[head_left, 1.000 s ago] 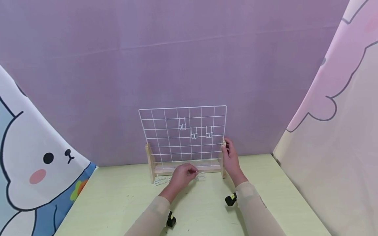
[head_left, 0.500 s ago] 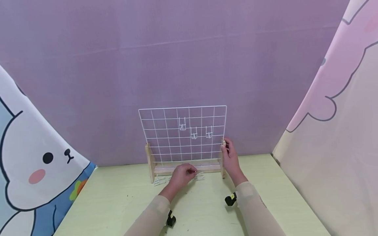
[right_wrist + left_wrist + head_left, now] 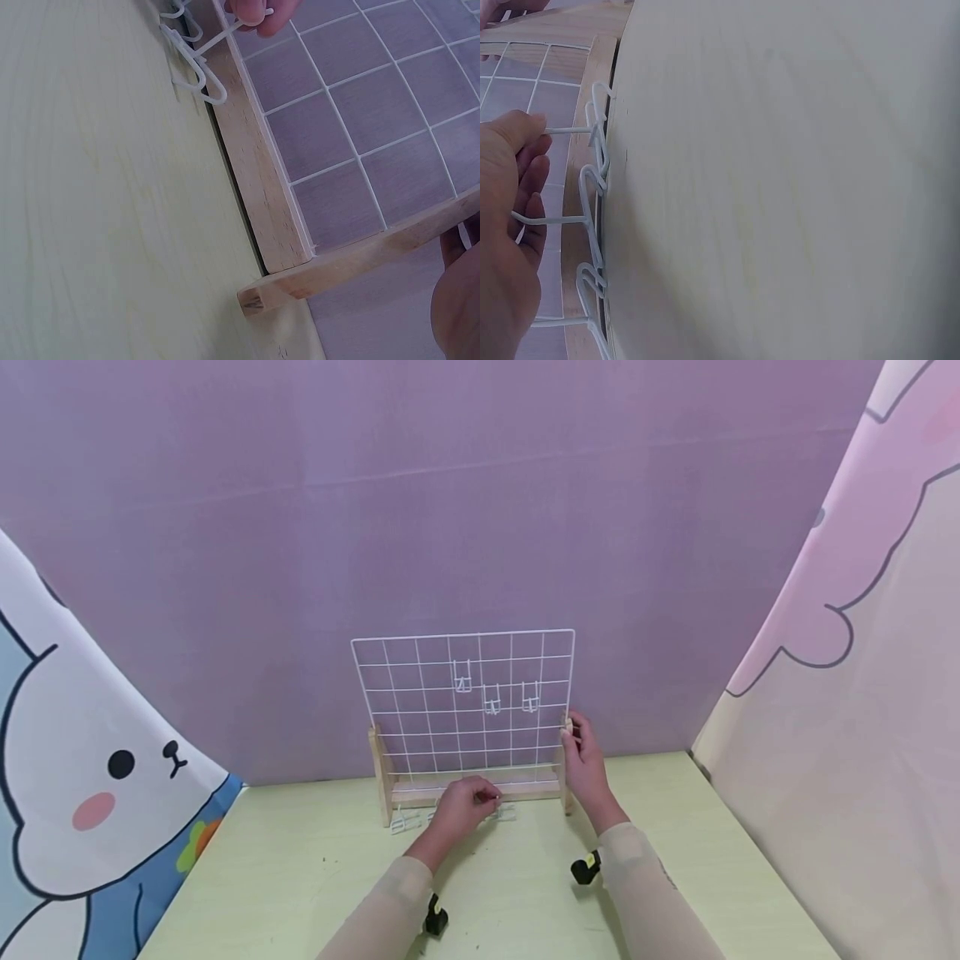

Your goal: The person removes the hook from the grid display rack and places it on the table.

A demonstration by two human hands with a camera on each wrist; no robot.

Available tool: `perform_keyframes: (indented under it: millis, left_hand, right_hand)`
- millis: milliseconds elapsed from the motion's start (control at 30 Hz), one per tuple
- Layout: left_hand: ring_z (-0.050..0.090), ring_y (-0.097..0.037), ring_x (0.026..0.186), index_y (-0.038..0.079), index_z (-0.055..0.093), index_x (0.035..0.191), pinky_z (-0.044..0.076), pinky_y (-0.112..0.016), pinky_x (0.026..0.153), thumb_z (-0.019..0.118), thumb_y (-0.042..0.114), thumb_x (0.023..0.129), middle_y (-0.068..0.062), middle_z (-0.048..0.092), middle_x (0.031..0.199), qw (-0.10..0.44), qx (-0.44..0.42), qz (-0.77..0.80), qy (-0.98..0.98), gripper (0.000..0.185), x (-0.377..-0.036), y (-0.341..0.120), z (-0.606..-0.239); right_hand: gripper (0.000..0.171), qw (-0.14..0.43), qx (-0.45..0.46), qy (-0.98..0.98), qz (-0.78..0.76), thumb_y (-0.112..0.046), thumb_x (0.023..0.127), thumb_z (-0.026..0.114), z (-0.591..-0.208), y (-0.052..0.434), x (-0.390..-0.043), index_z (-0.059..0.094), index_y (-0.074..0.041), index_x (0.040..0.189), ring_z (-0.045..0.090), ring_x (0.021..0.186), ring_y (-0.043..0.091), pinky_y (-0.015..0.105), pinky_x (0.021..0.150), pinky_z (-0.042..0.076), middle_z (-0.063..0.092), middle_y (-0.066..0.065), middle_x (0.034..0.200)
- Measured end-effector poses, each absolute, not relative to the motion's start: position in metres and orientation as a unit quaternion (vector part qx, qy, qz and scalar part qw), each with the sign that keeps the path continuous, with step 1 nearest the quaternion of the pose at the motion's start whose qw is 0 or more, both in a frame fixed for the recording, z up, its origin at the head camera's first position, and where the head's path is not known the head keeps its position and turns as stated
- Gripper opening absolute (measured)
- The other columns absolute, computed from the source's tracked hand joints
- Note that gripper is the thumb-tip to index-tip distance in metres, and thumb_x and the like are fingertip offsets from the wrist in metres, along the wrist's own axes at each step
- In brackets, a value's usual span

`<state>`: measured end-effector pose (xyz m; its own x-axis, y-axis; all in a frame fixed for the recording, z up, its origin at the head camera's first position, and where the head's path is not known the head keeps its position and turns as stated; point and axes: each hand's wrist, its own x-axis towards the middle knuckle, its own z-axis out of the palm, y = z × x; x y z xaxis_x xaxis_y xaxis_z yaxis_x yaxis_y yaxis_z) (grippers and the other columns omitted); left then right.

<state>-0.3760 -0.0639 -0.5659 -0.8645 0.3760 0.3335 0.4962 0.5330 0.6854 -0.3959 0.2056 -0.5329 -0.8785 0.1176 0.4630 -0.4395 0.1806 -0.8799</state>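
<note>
Near the foot of a white wire grid panel (image 3: 463,634), my left hand (image 3: 467,808) pinches the stem of a white wire hook (image 3: 199,64) between thumb and fingertip. In the left wrist view, more white wire hooks (image 3: 589,217) lie in a row along the wooden base bar (image 3: 576,262), close by the curled fingers. At the right side my right hand (image 3: 588,772) grips the upright of the wooden stand (image 3: 381,777) that bears the panel. Several of its fingers are hidden behind the post.
Three white wire hooks hang on the grid, one high in the middle (image 3: 462,683) and two lower right. Another loose hook (image 3: 405,821) lies on the pale yellow table (image 3: 300,893) at the stand's left foot. A purple cloth (image 3: 480,527) hangs behind.
The wire hook in my left hand has tipped slightly, its outer end a little lower and to the left. Both hands stay almost in place.
</note>
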Motion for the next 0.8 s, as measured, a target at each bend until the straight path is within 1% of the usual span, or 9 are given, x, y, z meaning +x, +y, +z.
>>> perform_keyframes:
  millis: [67, 167, 200, 267, 333, 500, 733, 800]
  left_hand:
    - [0.07, -0.01, 0.089, 0.006, 0.085, 0.106, 0.06, -0.026, 0.079, 0.082, 0.003, 0.099, -0.003, 0.079, 0.103, 0.072, -0.251, -0.413, -0.873, 0.008, -0.3765, -0.064, -0.5663]
    - [0.07, -0.01, 0.089, 0.009, 0.085, 0.105, 0.06, -0.026, 0.079, 0.083, 0.004, 0.099, -0.002, 0.079, 0.102, 0.071, -0.25, -0.414, -0.873, 0.008, -0.376, -0.0642, -0.566]
    - [0.07, -0.01, 0.089, 0.009, 0.085, 0.105, 0.06, -0.026, 0.08, 0.083, 0.004, 0.099, -0.001, 0.078, 0.102, 0.069, -0.248, -0.414, -0.873, 0.008, -0.3758, -0.0642, -0.5658]
    - [0.07, -0.01, 0.09, 0.009, 0.085, 0.105, 0.06, -0.026, 0.08, 0.082, 0.006, 0.1, 0.0, 0.078, 0.102, 0.067, -0.245, -0.416, -0.873, 0.006, -0.3749, -0.0643, -0.5652]
    - [0.07, -0.011, 0.091, 0.007, 0.084, 0.107, 0.06, -0.027, 0.081, 0.082, 0.007, 0.101, 0.001, 0.077, 0.102, 0.064, -0.243, -0.418, -0.873, 0.006, -0.3742, -0.0642, -0.5648]
    - [0.07, -0.012, 0.091, 0.003, 0.083, 0.108, 0.061, -0.028, 0.081, 0.083, 0.006, 0.1, 0.0, 0.077, 0.102, 0.068, -0.244, -0.42, -0.872, 0.009, -0.3733, -0.065, -0.5652]
    - [0.071, -0.012, 0.093, 0.004, 0.083, 0.112, 0.062, -0.028, 0.083, 0.082, 0.008, 0.101, 0.002, 0.077, 0.103, 0.068, -0.236, -0.425, -0.871, 0.012, -0.3757, -0.0669, -0.5671]
    - [0.071, -0.012, 0.093, 0.004, 0.082, 0.112, 0.062, -0.029, 0.083, 0.082, 0.008, 0.101, 0.002, 0.076, 0.102, 0.071, -0.237, -0.425, -0.871, 0.011, -0.3761, -0.0673, -0.5672]
  right_hand:
    - [0.04, 0.223, 0.108, -0.736, 0.63, -0.017, 0.12, 0.049, -0.5331, 0.2056, -0.396, 0.047, -0.012, 0.159, 0.056, 0.134, 0.045, 0.05, 0.11, 0.052, 0.056, 0.022, 0.151]
    - [0.04, 0.226, 0.108, -0.736, 0.629, -0.016, 0.12, 0.049, -0.5337, 0.2056, -0.3963, 0.048, -0.011, 0.159, 0.056, 0.133, 0.044, 0.033, 0.105, 0.051, 0.056, 0.023, 0.151]
    - [0.04, 0.227, 0.109, -0.737, 0.628, -0.016, 0.12, 0.049, -0.5339, 0.2057, -0.3964, 0.047, -0.01, 0.159, 0.056, 0.133, 0.044, 0.03, 0.104, 0.05, 0.056, 0.023, 0.151]
    - [0.04, 0.226, 0.11, -0.737, 0.628, -0.016, 0.12, 0.049, -0.5342, 0.2057, -0.3966, 0.047, -0.01, 0.16, 0.056, 0.134, 0.044, 0.027, 0.103, 0.049, 0.055, 0.023, 0.151]
    - [0.04, 0.226, 0.11, -0.737, 0.627, -0.017, 0.12, 0.049, -0.5343, 0.2058, -0.3966, 0.047, -0.011, 0.159, 0.056, 0.134, 0.044, 0.03, 0.104, 0.05, 0.055, 0.022, 0.151]
    - [0.04, 0.228, 0.113, -0.736, 0.628, -0.017, 0.12, 0.049, -0.5333, 0.205, -0.3962, 0.047, -0.011, 0.159, 0.056, 0.133, 0.044, 0.044, 0.107, 0.051, 0.056, 0.022, 0.15]
    - [0.041, 0.218, 0.11, -0.733, 0.635, -0.017, 0.12, 0.049, -0.5328, 0.2054, -0.396, 0.046, -0.01, 0.16, 0.055, 0.135, 0.046, 0.061, 0.112, 0.048, 0.054, 0.024, 0.153]
    - [0.042, 0.211, 0.106, -0.731, 0.64, -0.018, 0.12, 0.048, -0.5328, 0.2057, -0.3959, 0.046, -0.011, 0.161, 0.053, 0.137, 0.048, 0.063, 0.114, 0.046, 0.053, 0.024, 0.154]
